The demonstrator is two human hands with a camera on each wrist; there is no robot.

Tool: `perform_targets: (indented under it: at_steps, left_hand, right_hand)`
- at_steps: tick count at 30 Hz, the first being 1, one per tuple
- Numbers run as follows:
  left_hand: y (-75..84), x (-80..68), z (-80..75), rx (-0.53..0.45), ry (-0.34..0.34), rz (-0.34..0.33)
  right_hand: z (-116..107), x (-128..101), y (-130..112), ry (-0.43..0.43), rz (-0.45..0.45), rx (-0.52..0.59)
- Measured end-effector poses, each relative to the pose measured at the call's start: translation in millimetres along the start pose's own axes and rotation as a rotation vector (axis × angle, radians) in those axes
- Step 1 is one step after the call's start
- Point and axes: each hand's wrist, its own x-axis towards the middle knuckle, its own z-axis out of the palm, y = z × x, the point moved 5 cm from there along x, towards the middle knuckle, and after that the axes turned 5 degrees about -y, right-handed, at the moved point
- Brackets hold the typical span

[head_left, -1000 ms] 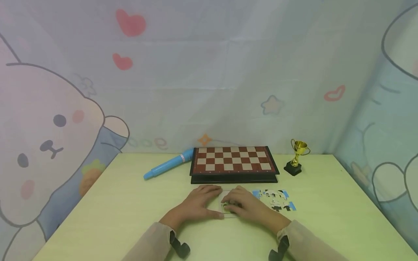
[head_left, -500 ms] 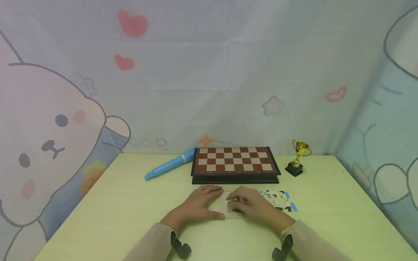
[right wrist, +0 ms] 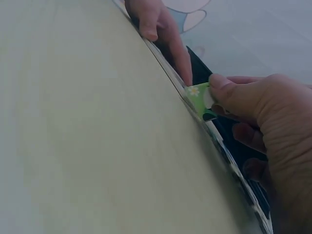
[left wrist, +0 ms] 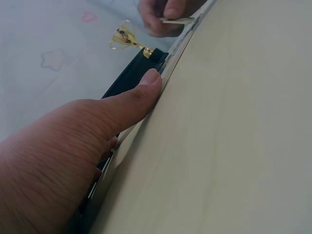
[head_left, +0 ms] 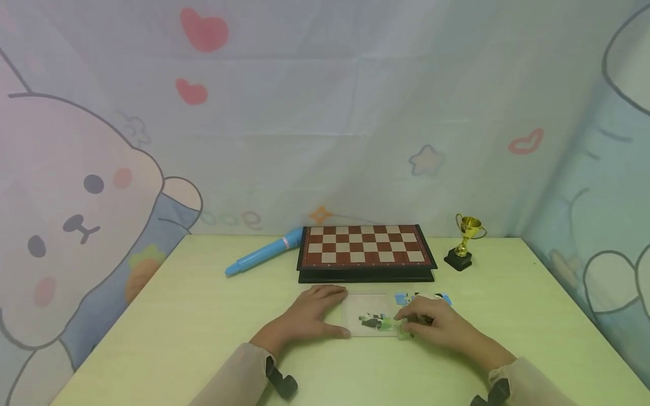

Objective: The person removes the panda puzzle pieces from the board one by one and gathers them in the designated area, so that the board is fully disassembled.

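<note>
Here, right hand [head_left: 437, 327] pinches a green puzzle piece [right wrist: 201, 99] at the tray's [head_left: 368, 301] 4 o'clock corner.
Left hand [head_left: 310, 316], fingers flat, steadies the tray; best lower the piece level.

Chessboard [head_left: 364, 251] between tube [head_left: 263, 258] and trophy [head_left: 465, 241]

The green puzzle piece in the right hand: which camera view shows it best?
The right wrist view: the green puzzle piece is close, pinched by the right hand. The head view shows it small; the left wrist view shows only its thin edge.
</note>
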Motion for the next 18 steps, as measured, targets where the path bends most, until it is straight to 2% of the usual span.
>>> perform_targets:
  at_steps: [6,13,18]
  left_hand:
    - [0.1,0.8,-2.2,0.004,0.003,0.006]
    - [0.6,-0.2,-0.8,-0.022,-0.008,-0.007]
    - [-1.5,1.0,0.4,-0.024,-0.005,-0.014]
  right_hand:
    - [-8.4,-16.9,-1.7,-0.034,0.02,0.014]
    - [-3.1,-16.9,-3.7,-0.087,-0.011,-0.144]
    - [-2.1,-16.0,-2.8,-0.094,-0.019,-0.156]
